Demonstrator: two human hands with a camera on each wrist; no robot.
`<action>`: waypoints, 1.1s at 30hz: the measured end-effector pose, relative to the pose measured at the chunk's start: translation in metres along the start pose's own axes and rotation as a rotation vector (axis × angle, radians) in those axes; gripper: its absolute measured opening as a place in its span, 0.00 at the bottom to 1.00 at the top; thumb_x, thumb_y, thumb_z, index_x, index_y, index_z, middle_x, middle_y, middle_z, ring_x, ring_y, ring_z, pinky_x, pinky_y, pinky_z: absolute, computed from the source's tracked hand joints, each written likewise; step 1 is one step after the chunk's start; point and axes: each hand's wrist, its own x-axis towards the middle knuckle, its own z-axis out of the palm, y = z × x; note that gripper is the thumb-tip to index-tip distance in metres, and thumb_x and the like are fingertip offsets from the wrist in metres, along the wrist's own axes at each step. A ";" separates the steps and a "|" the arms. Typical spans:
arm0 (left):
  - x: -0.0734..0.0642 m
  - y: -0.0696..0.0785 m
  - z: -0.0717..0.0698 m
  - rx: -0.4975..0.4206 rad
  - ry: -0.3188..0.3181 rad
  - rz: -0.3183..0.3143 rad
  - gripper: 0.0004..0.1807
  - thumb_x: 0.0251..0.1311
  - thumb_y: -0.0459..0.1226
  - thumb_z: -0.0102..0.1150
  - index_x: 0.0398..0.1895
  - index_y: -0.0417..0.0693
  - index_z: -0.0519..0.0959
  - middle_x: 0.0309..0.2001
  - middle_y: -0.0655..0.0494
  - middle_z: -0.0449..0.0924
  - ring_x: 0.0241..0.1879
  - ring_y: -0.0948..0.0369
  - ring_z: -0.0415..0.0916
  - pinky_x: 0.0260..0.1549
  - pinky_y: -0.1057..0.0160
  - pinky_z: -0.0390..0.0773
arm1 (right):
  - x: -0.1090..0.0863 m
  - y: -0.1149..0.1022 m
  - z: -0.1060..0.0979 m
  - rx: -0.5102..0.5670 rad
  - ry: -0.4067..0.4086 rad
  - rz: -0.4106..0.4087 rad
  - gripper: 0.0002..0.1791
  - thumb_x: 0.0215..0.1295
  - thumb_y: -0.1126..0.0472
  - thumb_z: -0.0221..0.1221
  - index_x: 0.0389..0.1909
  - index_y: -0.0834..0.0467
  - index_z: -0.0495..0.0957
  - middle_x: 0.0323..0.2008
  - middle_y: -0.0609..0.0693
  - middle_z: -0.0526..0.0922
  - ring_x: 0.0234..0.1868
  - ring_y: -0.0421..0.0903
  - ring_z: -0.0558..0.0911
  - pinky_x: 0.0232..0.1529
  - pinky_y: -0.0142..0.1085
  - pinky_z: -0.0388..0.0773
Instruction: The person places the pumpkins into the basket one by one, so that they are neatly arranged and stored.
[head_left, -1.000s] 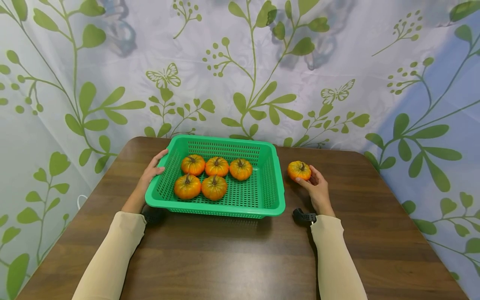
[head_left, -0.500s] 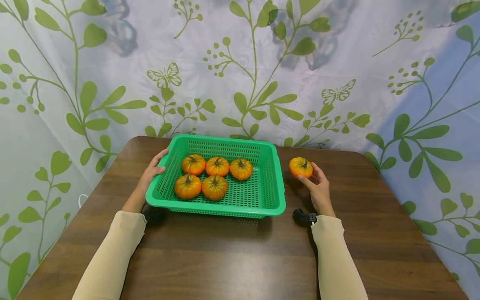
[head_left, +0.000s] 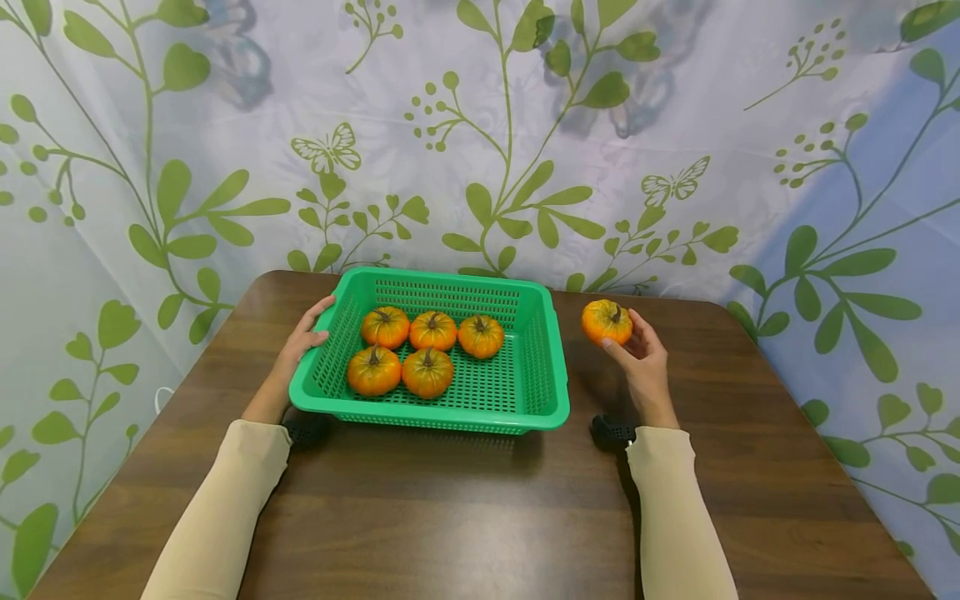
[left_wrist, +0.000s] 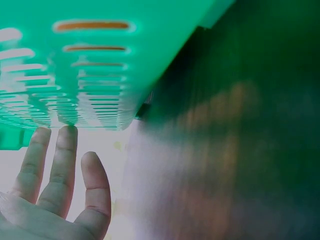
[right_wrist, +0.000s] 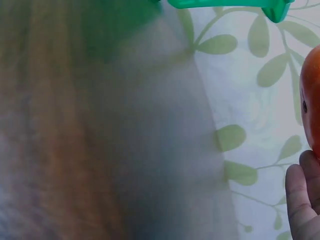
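Observation:
A small orange pumpkin (head_left: 607, 322) is held above the table by my right hand (head_left: 647, 358), thumb in front and fingers at its right side. In the right wrist view, fingertips touch the underside of this pumpkin (right_wrist: 312, 100), which is cut off by the frame. A green perforated plastic basket (head_left: 450, 422) stands to its left with several similar pumpkins (head_left: 427, 372) in two rows at its left and middle. My left hand (head_left: 294, 358) rests against the basket's left side, thumb at the rim; the left wrist view shows fairly straight fingers (left_wrist: 64, 165) touching the slotted wall.
The brown wooden table (head_left: 450, 517) reaches back to a pale curtain (head_left: 420, 125) with green leaf and butterfly prints. Black wrist devices (head_left: 611, 432) sit by both wrists. A thin white loop (head_left: 161, 398) shows at the table's left edge.
My right hand has raised the pumpkin from the table and shifted slightly right, tilting it so its stem points right. The left hand and basket have stayed put.

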 end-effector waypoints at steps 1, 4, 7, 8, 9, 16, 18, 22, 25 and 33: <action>0.000 0.000 0.000 -0.001 -0.003 0.002 0.32 0.74 0.27 0.38 0.68 0.69 0.77 0.65 0.70 0.76 0.59 0.68 0.77 0.53 0.71 0.78 | 0.000 -0.002 0.000 -0.006 -0.006 -0.007 0.38 0.72 0.76 0.63 0.81 0.67 0.63 0.60 0.41 0.77 0.58 0.41 0.78 0.59 0.25 0.76; 0.000 0.000 0.000 0.008 0.005 0.001 0.32 0.74 0.27 0.38 0.68 0.70 0.77 0.65 0.70 0.76 0.59 0.68 0.77 0.53 0.71 0.78 | 0.000 -0.009 0.000 -0.022 -0.020 -0.023 0.38 0.72 0.76 0.63 0.81 0.68 0.63 0.61 0.40 0.78 0.58 0.40 0.78 0.60 0.25 0.75; 0.000 0.000 0.000 0.029 0.027 -0.013 0.32 0.74 0.27 0.39 0.68 0.70 0.77 0.65 0.71 0.76 0.59 0.68 0.76 0.53 0.71 0.78 | 0.000 -0.015 0.001 -0.043 -0.046 -0.043 0.38 0.72 0.76 0.63 0.81 0.67 0.63 0.62 0.40 0.77 0.59 0.40 0.78 0.62 0.27 0.74; 0.000 0.001 0.000 0.037 0.038 -0.021 0.32 0.74 0.28 0.39 0.68 0.71 0.77 0.65 0.71 0.76 0.59 0.68 0.76 0.53 0.71 0.78 | 0.000 -0.017 0.002 -0.046 -0.053 -0.046 0.38 0.72 0.76 0.63 0.81 0.67 0.64 0.63 0.40 0.77 0.60 0.40 0.79 0.62 0.28 0.74; 0.000 0.001 0.000 0.042 0.047 -0.028 0.32 0.74 0.28 0.39 0.68 0.71 0.77 0.64 0.71 0.76 0.59 0.68 0.76 0.53 0.71 0.78 | 0.000 -0.019 0.002 -0.053 -0.061 -0.053 0.38 0.72 0.76 0.63 0.81 0.67 0.64 0.63 0.40 0.77 0.60 0.40 0.79 0.63 0.28 0.74; -0.001 0.001 0.001 0.056 0.053 -0.035 0.32 0.73 0.28 0.39 0.67 0.71 0.77 0.64 0.71 0.76 0.58 0.69 0.76 0.53 0.71 0.78 | -0.002 -0.032 0.005 -0.049 -0.101 -0.111 0.38 0.69 0.79 0.63 0.79 0.69 0.66 0.62 0.39 0.80 0.57 0.39 0.81 0.59 0.27 0.76; -0.002 0.001 0.002 0.053 0.052 -0.032 0.32 0.73 0.28 0.39 0.68 0.70 0.76 0.65 0.70 0.76 0.59 0.68 0.76 0.53 0.71 0.78 | -0.002 -0.035 0.005 -0.052 -0.118 -0.134 0.38 0.68 0.81 0.63 0.79 0.70 0.66 0.61 0.38 0.80 0.57 0.38 0.82 0.58 0.26 0.77; -0.002 0.001 0.003 0.052 0.056 -0.035 0.31 0.74 0.29 0.38 0.71 0.67 0.74 0.66 0.69 0.76 0.61 0.68 0.76 0.55 0.71 0.77 | -0.003 -0.041 0.007 -0.071 -0.164 -0.160 0.38 0.68 0.81 0.62 0.78 0.72 0.65 0.60 0.38 0.80 0.57 0.37 0.82 0.58 0.26 0.77; -0.002 0.001 0.003 0.055 0.060 -0.033 0.31 0.74 0.29 0.39 0.72 0.67 0.74 0.66 0.69 0.76 0.61 0.68 0.76 0.55 0.71 0.77 | -0.004 -0.046 0.008 -0.093 -0.209 -0.166 0.38 0.68 0.80 0.63 0.79 0.71 0.64 0.61 0.39 0.79 0.58 0.37 0.81 0.58 0.26 0.77; -0.002 0.001 0.003 0.064 0.071 -0.042 0.31 0.74 0.29 0.38 0.72 0.66 0.73 0.66 0.69 0.75 0.62 0.68 0.75 0.56 0.71 0.77 | -0.008 -0.058 0.015 -0.155 -0.336 -0.186 0.39 0.69 0.79 0.65 0.80 0.69 0.65 0.63 0.39 0.78 0.59 0.37 0.80 0.58 0.26 0.77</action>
